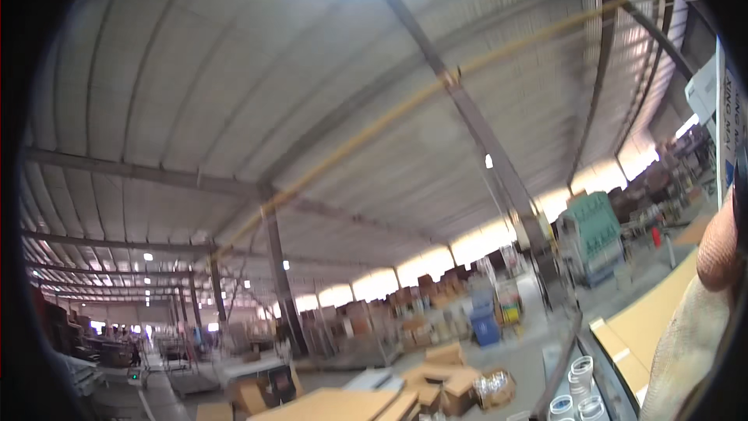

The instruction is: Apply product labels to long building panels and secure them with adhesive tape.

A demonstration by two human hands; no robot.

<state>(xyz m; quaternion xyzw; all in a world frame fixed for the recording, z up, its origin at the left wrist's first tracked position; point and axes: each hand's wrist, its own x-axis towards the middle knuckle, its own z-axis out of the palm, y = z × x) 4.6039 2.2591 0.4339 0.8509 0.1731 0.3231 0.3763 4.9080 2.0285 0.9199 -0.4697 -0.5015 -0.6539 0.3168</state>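
At the right rim, very close to the camera, part of my right hand point(715, 253) shows as a bare finger above pale, textured cloth point(686, 355). The frame cuts off the rest of this hand, so its grip and anything in it are hidden. Behind it lies a flat tan cardboard sheet point(635, 308). Several white, round-rimmed plastic containers point(581, 374) stand at the lower right, left of the cloth. My left hand is out of the picture.
Cardboard boxes point(448, 380) and a clear-wrapped bundle point(494, 390) sit at the bottom middle. Farther off are a blue bin point(485, 326), a green machine point(590, 226) and stacked cartons. A steel column point(282, 281) rises to the roof. The view is tilted.
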